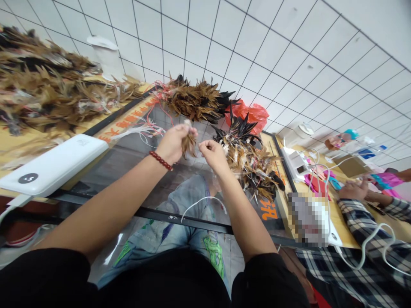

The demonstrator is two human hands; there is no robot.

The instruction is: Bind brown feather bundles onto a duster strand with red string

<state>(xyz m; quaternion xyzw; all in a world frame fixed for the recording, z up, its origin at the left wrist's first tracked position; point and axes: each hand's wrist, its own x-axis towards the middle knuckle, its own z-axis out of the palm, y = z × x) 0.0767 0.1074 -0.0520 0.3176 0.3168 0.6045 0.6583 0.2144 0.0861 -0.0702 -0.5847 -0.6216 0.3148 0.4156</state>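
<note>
My left hand (173,143) is closed around a small bunch of brown feathers (189,144), its pale quill end pointing up between the fingers. Just to the right, my right hand (213,154) is curled with thumb and fingertips pinched together; what they hold, if anything, is too small to make out. Behind both hands lies a pile of brown and black feathers (195,100). A second heap of mixed feathers (252,160) lies beside my right wrist. White and red strings (141,130) spread out left of my left hand.
A glass-topped table (112,175) with a dark frame lies beneath my arms. A white power bank (53,164) stands at left, near more feather bundles (48,92). Red plastic (253,115) lies behind the right heap. At right, a co-worker's hands (355,188) handle colourful material.
</note>
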